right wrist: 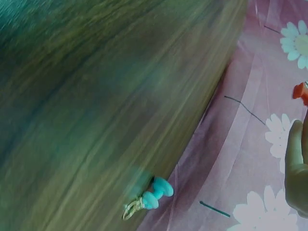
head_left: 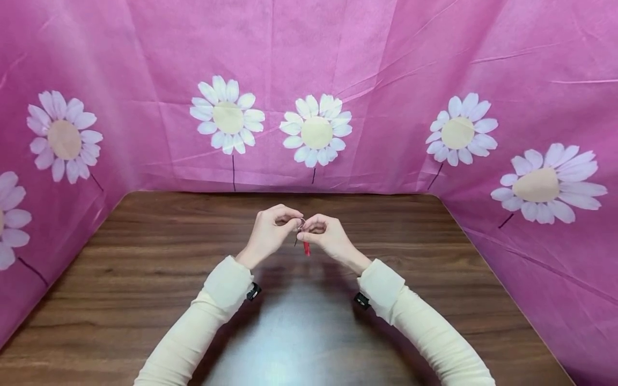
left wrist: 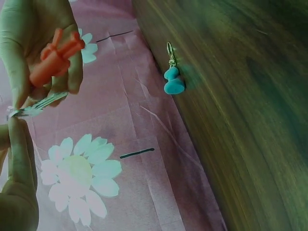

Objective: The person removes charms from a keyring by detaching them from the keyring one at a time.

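Both hands meet above the middle of the wooden table (head_left: pixel 145 279). My left hand (head_left: pixel 289 221) pinches a small metal ring (head_left: pixel 301 222) between thumb and fingertip. My right hand (head_left: pixel 311 229) pinches the same ring from the other side, and a red charm (head_left: pixel 306 247) hangs below it. In the left wrist view the red charm (left wrist: pixel 54 57) lies against the right hand's curled fingers (left wrist: pixel 72 72), the ring (left wrist: pixel 33 108) sits just below, and a left finger (left wrist: pixel 17 149) touches its end. A teal charm with a gold clasp (left wrist: pixel 172 79) lies on the table by the far wall, and the right wrist view shows the same teal charm (right wrist: pixel 155 194).
A pink cloth printed with white daisies (head_left: pixel 316 131) walls the table in at the back and on both sides. Cream sleeves (head_left: pixel 212 305) cover both forearms, each with a black wrist strap.
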`<action>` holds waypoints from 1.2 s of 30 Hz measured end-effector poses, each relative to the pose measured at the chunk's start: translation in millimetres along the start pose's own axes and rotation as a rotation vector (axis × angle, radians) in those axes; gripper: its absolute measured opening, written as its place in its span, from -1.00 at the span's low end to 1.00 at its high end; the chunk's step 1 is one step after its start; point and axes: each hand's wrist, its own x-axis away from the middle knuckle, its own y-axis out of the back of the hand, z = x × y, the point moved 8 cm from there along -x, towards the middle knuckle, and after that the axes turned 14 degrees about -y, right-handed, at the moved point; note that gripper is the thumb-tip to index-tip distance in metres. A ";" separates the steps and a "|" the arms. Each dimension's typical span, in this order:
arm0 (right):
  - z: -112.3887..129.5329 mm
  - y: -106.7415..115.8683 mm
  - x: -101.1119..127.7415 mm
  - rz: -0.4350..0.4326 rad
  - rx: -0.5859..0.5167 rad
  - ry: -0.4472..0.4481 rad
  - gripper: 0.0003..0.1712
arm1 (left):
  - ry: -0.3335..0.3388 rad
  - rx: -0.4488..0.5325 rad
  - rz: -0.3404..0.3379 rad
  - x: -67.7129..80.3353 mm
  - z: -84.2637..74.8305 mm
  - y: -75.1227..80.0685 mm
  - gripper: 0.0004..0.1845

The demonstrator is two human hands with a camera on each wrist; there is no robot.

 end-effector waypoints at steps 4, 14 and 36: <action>2.9 0.4 3.0 0.004 0.112 0.034 -0.84 | 0.066 0.025 0.001 2.9 3.9 1.8 -0.87; 28.6 2.3 17.2 -0.099 0.426 0.300 -0.91 | 0.041 0.023 -0.015 8.3 17.1 4.6 -0.90; 65.3 -3.0 44.6 -0.057 0.364 0.175 -0.92 | 0.104 0.057 0.037 15.6 21.5 -9.2 -0.93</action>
